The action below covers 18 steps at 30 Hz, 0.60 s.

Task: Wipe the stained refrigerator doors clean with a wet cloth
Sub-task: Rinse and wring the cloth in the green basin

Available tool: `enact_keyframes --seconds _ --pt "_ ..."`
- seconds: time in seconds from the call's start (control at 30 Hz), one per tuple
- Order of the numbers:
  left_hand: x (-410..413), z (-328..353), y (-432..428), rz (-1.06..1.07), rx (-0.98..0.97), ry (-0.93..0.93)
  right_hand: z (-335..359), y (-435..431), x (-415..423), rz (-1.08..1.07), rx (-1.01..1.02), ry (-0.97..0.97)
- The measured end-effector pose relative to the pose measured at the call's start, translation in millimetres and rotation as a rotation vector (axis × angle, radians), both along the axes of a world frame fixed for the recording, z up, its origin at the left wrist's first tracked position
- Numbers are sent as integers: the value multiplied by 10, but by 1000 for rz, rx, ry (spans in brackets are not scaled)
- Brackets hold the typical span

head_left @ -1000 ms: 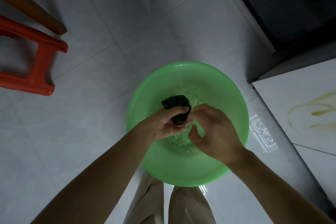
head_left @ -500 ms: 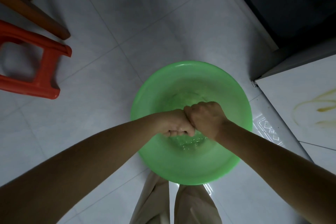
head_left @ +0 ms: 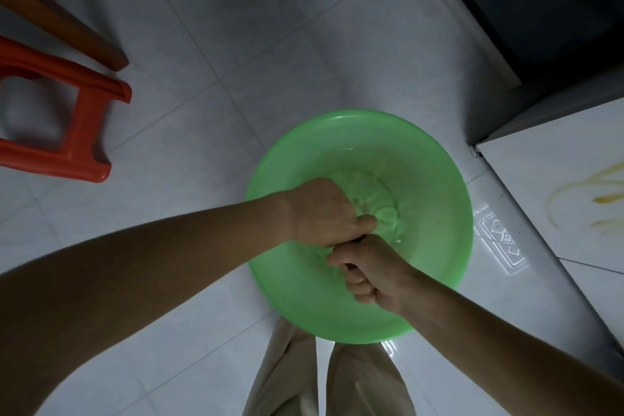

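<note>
Two sets of fingers (head_left: 360, 290) are clenched hard, and from my remote seat I read both as grasping the dark cloth (head_left: 354, 240). Only a thin dark sliver of it shows where the fists meet; the rest is buried in the palms. The left hand (head_left: 324, 213) sits knuckles-up on the far side with its thumb laid forward. The right hand (head_left: 371, 273) butts against it from the near side, knuckles turned toward me. Fist against fist like that looks to me like a wringing grip, each hand set to twist against the other.

Moving outward, both hands hang low inside the round green plastic basin (head_left: 442, 219), right over the shallow water (head_left: 381, 206) at its bottom. That makes sense: whatever is squeezed out drops back in and not onto the pale tiled floor (head_left: 209, 105) it stands on. The basin sits just ahead of the person's beige trousers (head_left: 364, 382).

Off to the right, close beside the basin, is the white refrigerator door (head_left: 540, 192), and its yellow-brown smeared stain (head_left: 601, 201) is untouched. So I judge the wiping has not begun; this is cloth preparation. The basin is parked near the door, a short reach once the cloth is ready.

Far left, well apart, stand a red plastic stool (head_left: 87, 118) and a brown wooden leg (head_left: 67, 27).
</note>
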State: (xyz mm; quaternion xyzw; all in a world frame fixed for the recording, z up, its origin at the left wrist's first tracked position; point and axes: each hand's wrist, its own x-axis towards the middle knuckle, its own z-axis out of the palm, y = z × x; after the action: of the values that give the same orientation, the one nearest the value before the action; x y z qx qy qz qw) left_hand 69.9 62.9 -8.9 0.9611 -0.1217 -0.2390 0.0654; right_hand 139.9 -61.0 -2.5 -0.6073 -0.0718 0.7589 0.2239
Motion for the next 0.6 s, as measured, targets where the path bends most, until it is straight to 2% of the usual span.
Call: enact_keyframes --seconds 0.13,0.2,0.23,0.27,0.33,0.37,0.4,0.47,0.53,0.6 --pt "-89 120 128 45 -128 -455 202 -58 12 -221 38 372" --pt "-139 73 105 134 -191 -514 239 -55 88 -211 85 487" --pt "-155 84 60 255 -211 -497 214 -39 145 -156 110 454" --pt "-177 80 -1 400 -203 -426 164 -25 198 -35 146 298" --pt "-241 -25 -180 675 -139 -142 15 -28 295 297 192 -248" --pt "-289 -86 -280 820 -171 17 -51 -49 323 368 212 -469" --pt "-337 -130 -347 964 -260 132 -107 -81 343 307 219 -528" --pt "-433 -201 -403 1239 -568 221 -153 -134 331 25 175 -382" --pt "-480 -155 -367 1385 -874 326 -203 -194 324 -192 171 -320" --pt "-506 -45 -351 1447 -1077 312 -149 -210 352 -347 216 -290"
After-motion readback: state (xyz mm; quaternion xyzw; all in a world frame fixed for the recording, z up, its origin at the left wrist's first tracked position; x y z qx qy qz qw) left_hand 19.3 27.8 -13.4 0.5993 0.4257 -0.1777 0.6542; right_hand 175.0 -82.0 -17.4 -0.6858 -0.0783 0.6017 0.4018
